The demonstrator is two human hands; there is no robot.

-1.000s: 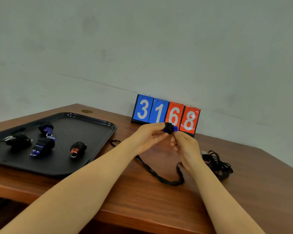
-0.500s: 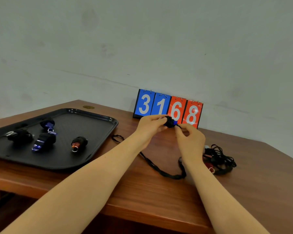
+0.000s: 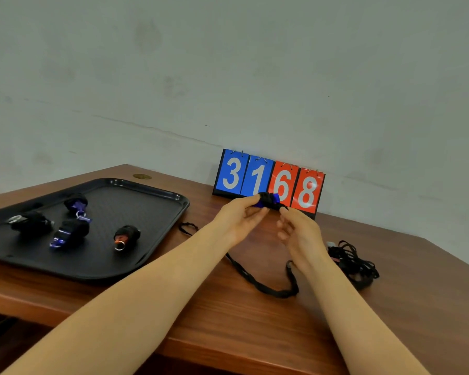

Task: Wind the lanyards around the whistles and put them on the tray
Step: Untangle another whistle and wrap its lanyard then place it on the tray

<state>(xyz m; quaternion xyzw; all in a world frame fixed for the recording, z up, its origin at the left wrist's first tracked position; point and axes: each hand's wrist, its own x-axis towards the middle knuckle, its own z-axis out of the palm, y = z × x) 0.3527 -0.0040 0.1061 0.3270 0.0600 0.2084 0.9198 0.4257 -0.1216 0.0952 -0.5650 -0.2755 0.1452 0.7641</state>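
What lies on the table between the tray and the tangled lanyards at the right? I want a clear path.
In the head view, between the tray and the tangled lanyards, both forearms cross the table, over a loose lanyard trailing on it.

the blue whistle (image 3: pixel 268 200) is showing only slivers beneath its black winding, in front of the scoreboard (image 3: pixel 268 181). the left hand (image 3: pixel 240 219) and arm are covering part of the lanyard (image 3: pixel 257 282). right of the scoreboard, the tangled pile (image 3: pixel 353 262) is reading too small to sort.
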